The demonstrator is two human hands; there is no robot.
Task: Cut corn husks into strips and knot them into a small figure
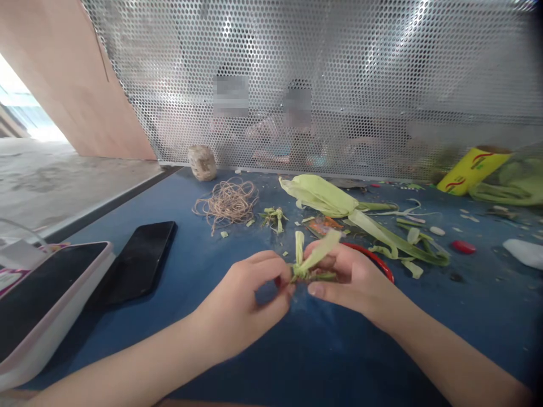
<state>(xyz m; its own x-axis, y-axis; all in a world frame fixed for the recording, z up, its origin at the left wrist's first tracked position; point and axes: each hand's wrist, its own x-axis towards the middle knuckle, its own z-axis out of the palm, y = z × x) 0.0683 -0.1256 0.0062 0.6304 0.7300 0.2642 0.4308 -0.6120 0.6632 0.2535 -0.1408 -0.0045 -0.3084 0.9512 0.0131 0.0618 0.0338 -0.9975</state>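
A small knotted corn husk bundle (302,272), with pale green strips standing up from its knot, is held above the blue table (254,362). My left hand (250,299) pinches its left end between thumb and fingertips. On the other side, my right hand (352,277) curls its fingers behind the bundle, and its stalk end lies between thumb and fingers. Behind my hands, a similar tied husk piece (275,218) rests on the table. Partly hidden by my right hand is a red-rimmed round object (377,261).
A tangle of brown twine (229,202) and a tan block (202,163) lie back left. A corn husk (322,195), scraps, a red object (464,247) and a yellow roll (474,169) are right. Left are two phones (138,260) (46,294). People sit behind a perforated metal screen (339,68).
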